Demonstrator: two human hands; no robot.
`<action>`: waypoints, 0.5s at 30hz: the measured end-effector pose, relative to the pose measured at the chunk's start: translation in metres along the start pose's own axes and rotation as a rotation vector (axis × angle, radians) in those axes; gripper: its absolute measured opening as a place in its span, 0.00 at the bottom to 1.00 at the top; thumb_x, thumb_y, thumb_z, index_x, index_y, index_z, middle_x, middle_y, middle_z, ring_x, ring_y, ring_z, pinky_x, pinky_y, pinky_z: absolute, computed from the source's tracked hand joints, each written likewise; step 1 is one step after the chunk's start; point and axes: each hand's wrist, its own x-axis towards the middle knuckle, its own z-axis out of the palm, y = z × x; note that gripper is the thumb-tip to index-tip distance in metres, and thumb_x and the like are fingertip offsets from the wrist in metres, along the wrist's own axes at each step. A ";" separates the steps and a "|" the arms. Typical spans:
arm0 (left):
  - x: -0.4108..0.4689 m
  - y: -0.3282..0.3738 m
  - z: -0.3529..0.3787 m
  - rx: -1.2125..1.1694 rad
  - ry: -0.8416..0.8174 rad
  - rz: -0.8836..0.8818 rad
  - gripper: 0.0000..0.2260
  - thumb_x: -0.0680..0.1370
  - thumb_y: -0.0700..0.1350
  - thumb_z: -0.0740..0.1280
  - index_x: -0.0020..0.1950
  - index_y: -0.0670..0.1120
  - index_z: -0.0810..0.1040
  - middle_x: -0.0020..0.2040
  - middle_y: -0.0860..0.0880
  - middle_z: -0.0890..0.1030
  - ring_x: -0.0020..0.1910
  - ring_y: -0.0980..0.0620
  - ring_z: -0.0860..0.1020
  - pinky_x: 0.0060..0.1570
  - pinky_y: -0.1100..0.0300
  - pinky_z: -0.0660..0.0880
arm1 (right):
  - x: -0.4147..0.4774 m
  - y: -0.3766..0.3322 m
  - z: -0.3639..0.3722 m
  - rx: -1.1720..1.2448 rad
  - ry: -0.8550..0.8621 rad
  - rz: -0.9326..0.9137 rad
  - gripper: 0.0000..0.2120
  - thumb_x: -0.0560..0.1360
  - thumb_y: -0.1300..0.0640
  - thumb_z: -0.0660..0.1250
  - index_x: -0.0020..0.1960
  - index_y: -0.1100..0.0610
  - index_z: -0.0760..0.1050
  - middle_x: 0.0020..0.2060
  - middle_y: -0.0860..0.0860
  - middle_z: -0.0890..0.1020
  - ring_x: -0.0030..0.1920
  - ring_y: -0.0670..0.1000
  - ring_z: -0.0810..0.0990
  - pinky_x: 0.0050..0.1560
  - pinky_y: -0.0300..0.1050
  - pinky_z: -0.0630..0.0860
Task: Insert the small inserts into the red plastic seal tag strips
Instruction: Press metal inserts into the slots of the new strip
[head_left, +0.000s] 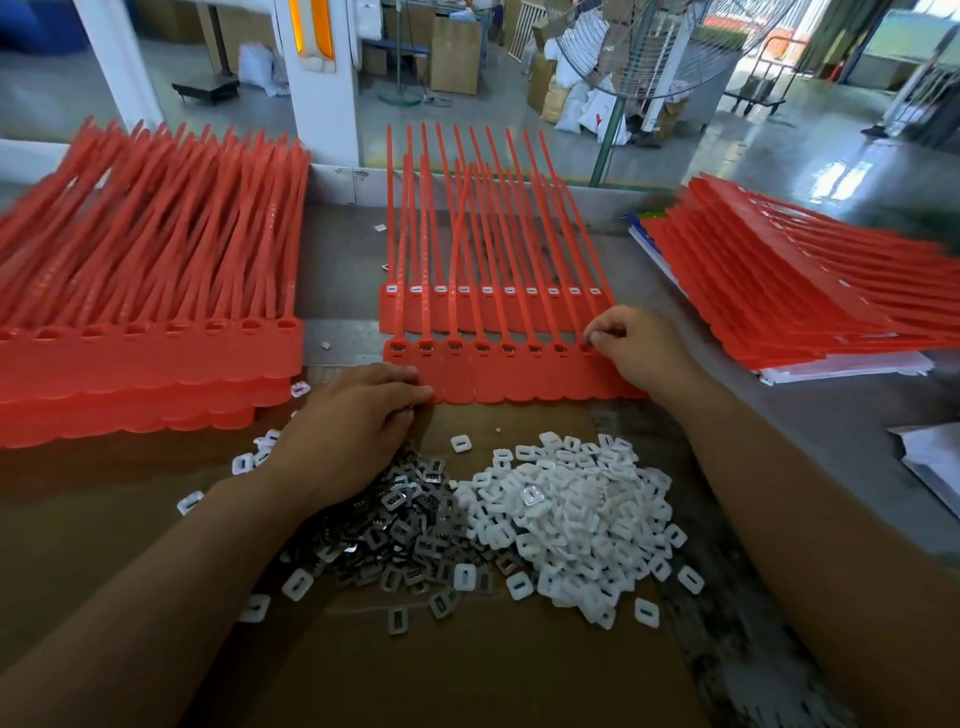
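Note:
Two red seal tag strips lie in the middle of the table. The near strip has dark metal inserts in its sockets; the far strip behind it shows white caps. My right hand pinches a small dark insert at the rightmost socket of the near strip. Lying on that strip's left end, my left hand has its fingers bent; what they hold, if anything, is hidden. A heap of grey metal inserts and a heap of white plastic inserts sit in front of me.
A thick stack of red strips fills the left side of the table; another fanned stack lies on papers at the right. Loose inserts scatter over the brown cardboard sheet. A fan and boxes stand beyond the table's far edge.

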 end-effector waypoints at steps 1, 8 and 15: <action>0.000 0.000 0.000 -0.001 0.002 0.001 0.15 0.78 0.42 0.59 0.63 0.51 0.74 0.67 0.53 0.70 0.66 0.53 0.66 0.66 0.55 0.62 | 0.001 0.001 0.002 -0.002 -0.010 0.004 0.06 0.75 0.62 0.63 0.43 0.54 0.76 0.41 0.48 0.77 0.45 0.46 0.73 0.45 0.38 0.65; 0.001 -0.002 0.001 -0.007 0.004 0.002 0.15 0.78 0.42 0.59 0.63 0.51 0.74 0.67 0.53 0.71 0.66 0.53 0.66 0.66 0.56 0.62 | 0.004 0.004 0.005 -0.096 -0.041 -0.031 0.06 0.76 0.62 0.63 0.45 0.56 0.78 0.45 0.49 0.78 0.47 0.46 0.72 0.48 0.40 0.68; 0.001 -0.002 0.001 -0.006 0.005 0.008 0.15 0.78 0.42 0.60 0.63 0.50 0.74 0.67 0.53 0.71 0.66 0.52 0.67 0.66 0.56 0.62 | 0.002 0.002 0.006 -0.047 -0.005 -0.018 0.04 0.75 0.62 0.64 0.44 0.56 0.78 0.45 0.50 0.78 0.48 0.47 0.74 0.50 0.41 0.70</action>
